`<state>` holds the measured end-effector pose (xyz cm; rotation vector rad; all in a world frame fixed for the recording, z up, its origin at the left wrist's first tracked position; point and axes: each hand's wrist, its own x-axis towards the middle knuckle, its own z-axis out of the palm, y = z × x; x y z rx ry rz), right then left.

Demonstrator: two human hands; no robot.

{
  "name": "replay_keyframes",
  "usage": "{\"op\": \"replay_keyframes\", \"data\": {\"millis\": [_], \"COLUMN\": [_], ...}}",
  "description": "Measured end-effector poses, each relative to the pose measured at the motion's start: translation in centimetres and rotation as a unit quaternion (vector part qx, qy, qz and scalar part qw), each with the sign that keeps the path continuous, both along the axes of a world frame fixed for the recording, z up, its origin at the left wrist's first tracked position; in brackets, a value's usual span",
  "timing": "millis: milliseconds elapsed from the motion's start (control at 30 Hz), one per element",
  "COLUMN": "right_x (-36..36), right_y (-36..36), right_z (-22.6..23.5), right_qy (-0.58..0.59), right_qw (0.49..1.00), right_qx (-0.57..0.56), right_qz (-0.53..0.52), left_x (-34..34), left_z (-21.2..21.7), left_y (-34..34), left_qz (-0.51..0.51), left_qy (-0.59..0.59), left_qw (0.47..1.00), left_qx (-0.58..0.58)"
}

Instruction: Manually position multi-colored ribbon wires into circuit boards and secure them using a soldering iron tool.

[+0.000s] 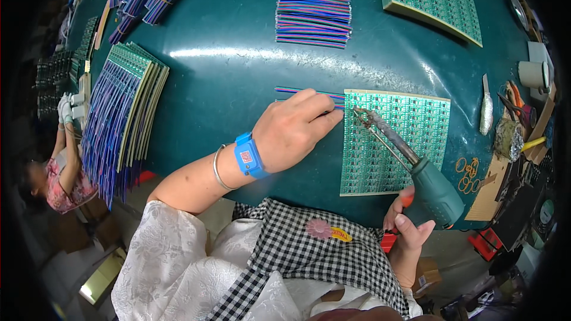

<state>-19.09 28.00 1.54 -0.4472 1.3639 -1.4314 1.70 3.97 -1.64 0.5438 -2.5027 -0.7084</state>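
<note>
The left hand (294, 131) pinches a ribbon wire (297, 90) against the left edge of the green circuit panel (395, 142), which lies near the desk's (238, 53) front edge. The right hand (410, 226) grips a soldering iron (416, 166), its tip at the panel's upper left corner. A wire bundle (313, 19) lies toward the far edge, a fanned stack of wired panels (122, 113) at the left edge.

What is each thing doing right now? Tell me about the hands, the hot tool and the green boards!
left hand: pinching striped wires at the board's left edge
right hand: gripping the soldering iron's handle
soldering iron: tip down on the board's top-left corner
green circuit board: lying flat
loose wire bundle: lying untouched
fanned boards with wires: stacked, overlapping
</note>
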Motion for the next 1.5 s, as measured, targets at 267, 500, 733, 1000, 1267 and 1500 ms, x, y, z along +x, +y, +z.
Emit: {"op": "replay_keyframes", "data": {"millis": [267, 500, 733, 1000, 1267, 1500], "right_x": [-0.1, -0.4, -0.4, 0.0, -0.3, -0.7], "right_y": [0.4, 1.2, 1.1, -0.1, 1.2, 1.3], "right_z": [-0.2, -0.9, -0.9, 0.4, -0.6, -0.8], "right_qy": [0.013, -0.014, -0.006, 0.013, 0.01, 0.026], "right_qw": [1.0, 0.999, 0.999, 1.0, 0.998, 0.997], "right_qx": [0.005, -0.002, -0.019, 0.017, 0.016, -0.007], "right_qz": [0.02, 0.051, 0.049, 0.015, 0.059, 0.066], "left_x": [0.0, 0.0, 0.0, 0.1, 0.0, -0.1], "left_z": [0.0, 0.0, 0.2, 0.0, -0.1, 0.2], "left_y": [0.0, -0.1, -0.3, -0.3, -0.3, -0.2], "left_qz": [0.001, -0.002, -0.012, -0.016, -0.022, -0.018], "left_qy": [-0.008, -0.002, -0.004, -0.017, -0.01, -0.012], "left_qw": [1.0, 1.0, 1.0, 0.998, 0.997, 0.997], "left_qx": [-0.002, -0.013, -0.027, -0.057, -0.076, -0.068]}}
